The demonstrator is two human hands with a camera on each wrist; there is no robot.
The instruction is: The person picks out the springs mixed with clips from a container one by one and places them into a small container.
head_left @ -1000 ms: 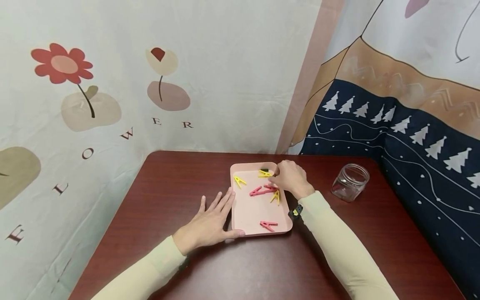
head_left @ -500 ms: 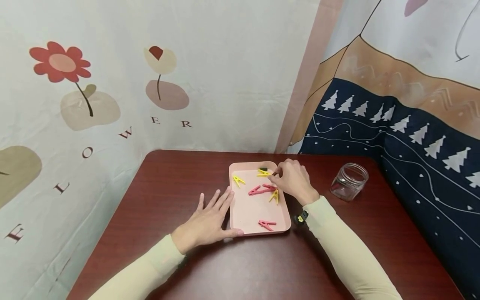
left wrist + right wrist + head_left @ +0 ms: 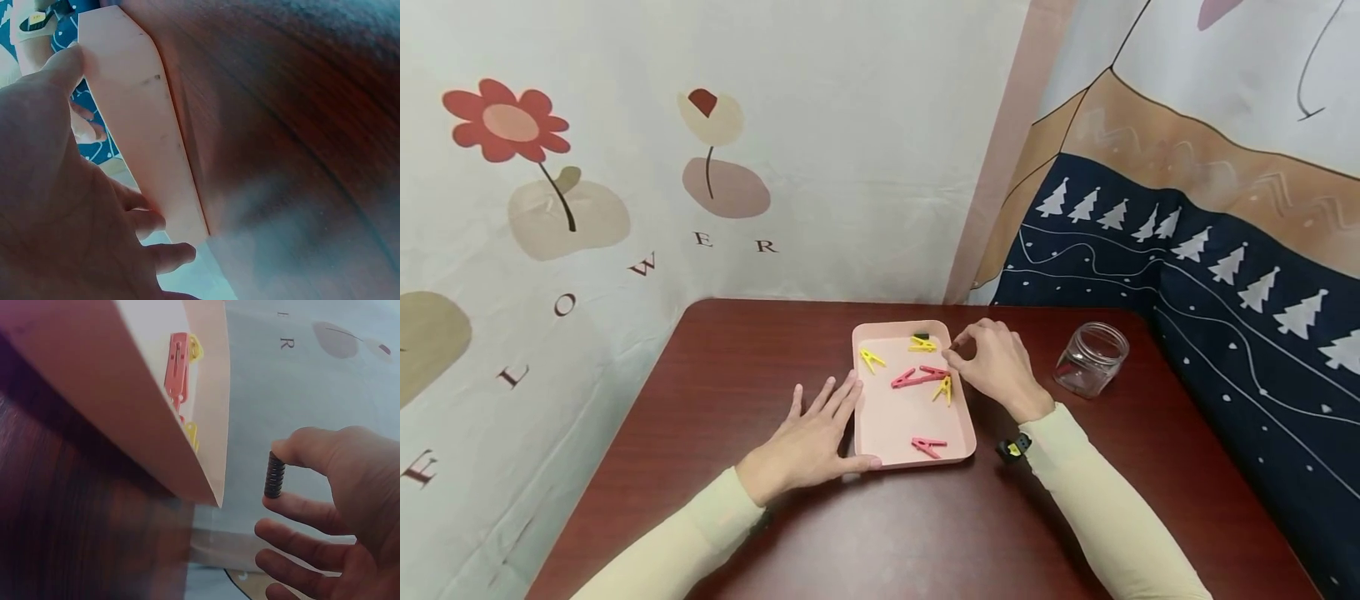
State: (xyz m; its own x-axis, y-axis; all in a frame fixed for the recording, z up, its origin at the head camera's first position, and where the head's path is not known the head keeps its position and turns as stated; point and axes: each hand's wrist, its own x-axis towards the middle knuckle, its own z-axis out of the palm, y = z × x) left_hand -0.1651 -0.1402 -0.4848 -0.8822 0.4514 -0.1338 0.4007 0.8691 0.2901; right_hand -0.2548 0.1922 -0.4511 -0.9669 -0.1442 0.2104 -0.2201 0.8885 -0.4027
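Observation:
My right hand [image 3: 997, 367] is just off the far right edge of the pink tray [image 3: 887, 417]. In the right wrist view, its thumb and index finger pinch a small dark coil spring [image 3: 274, 475] by the ends. My left hand [image 3: 801, 442] lies spread along the tray's left side, thumb at the near corner and fingertips on the rim; the left wrist view shows these fingers [image 3: 172, 256] against the outer wall. Several small plastic clothespins lie in the tray, among them a yellow clothespin [image 3: 872, 359] and a red clothespin [image 3: 928, 446]. A small dark piece [image 3: 921, 337] sits at the far end.
A clear glass jar [image 3: 1091, 360] without a lid stands on the dark red wooden table [image 3: 760, 350], right of the tray. Printed fabric [image 3: 850, 150] hangs behind the table and along its right side.
My right hand has drawn back to the right, from above the tray's far right corner to outside its rim. The left hand has stayed at the tray. The head view has shifted slightly.

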